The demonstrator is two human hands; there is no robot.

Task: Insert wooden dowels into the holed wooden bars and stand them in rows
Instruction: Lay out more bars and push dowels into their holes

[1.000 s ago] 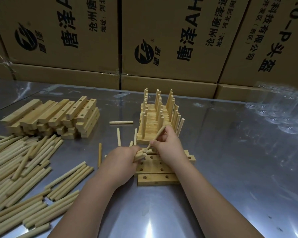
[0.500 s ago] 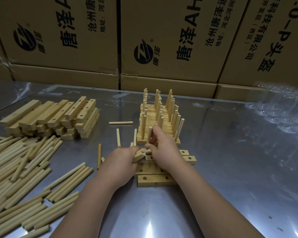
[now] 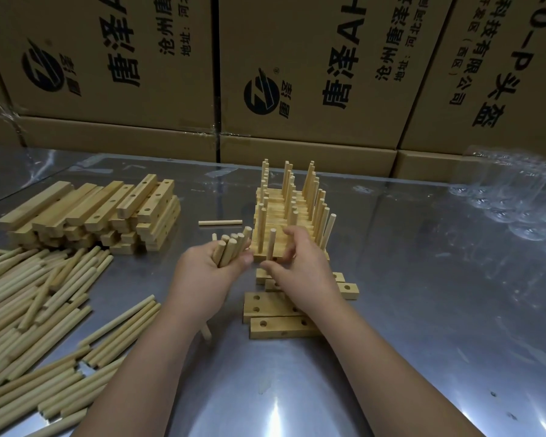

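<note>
the upright dowel (image 3: 272, 244) sits in the front bar (image 3: 279, 249) of the rows (image 3: 284, 203) on the counter (image 3: 391, 279); it looks light, stiff and smooth, so i'd pinch mid-shaft. my right hand (image 3: 303, 266) curls round it, grip unclear; my left hand (image 3: 202, 272) clutches a dowel bundle (image 3: 229, 249).

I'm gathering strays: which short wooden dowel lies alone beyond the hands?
The short pale wooden dowel lying flat, crosswise, between the stacked holed wooden bars and the standing rows. The others are gripped in the left hand, piled or upright.

Pair of bare forearms, uncovered to the frame edge; left grip (image 3: 202, 275) and right grip (image 3: 303, 263) bare-fingered.
</note>
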